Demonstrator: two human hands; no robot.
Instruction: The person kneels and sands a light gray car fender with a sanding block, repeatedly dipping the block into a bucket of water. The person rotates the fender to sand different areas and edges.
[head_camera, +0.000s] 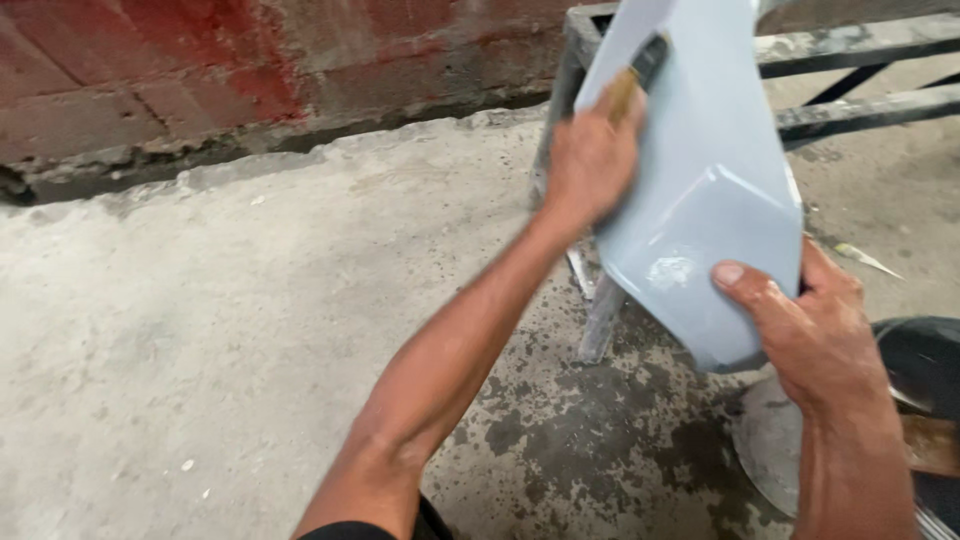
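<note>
Far left: one brick wall, red-stained, running along the far edge of one concrete floor. Floor dry and pale at left, wet and dark-blotched near centre and right.

Centre: two bare forearms in view, both the person's own. Left hand reaches up from the near centre, fingers clenched over one small pad, tan on one face and dark on the other, pressed flat against the panel's upper left part.

One pale blue-grey panel, glossy and wet, moulded with a raised ridge and angled lower corner. It stands upright and tilted in the right half of the scene, held off the floor, its top cut off by the far edge of view.

Behind it, one grey metal frame, paint-spattered, two horizontal bars showing at far right, one leg visible below the panel.

Right: right hand grasps the panel's lower right edge, thumb lying on the front face, other fingers hidden behind.

Near right: one dark rounded object, partly cut off; cannot tell what.
</note>
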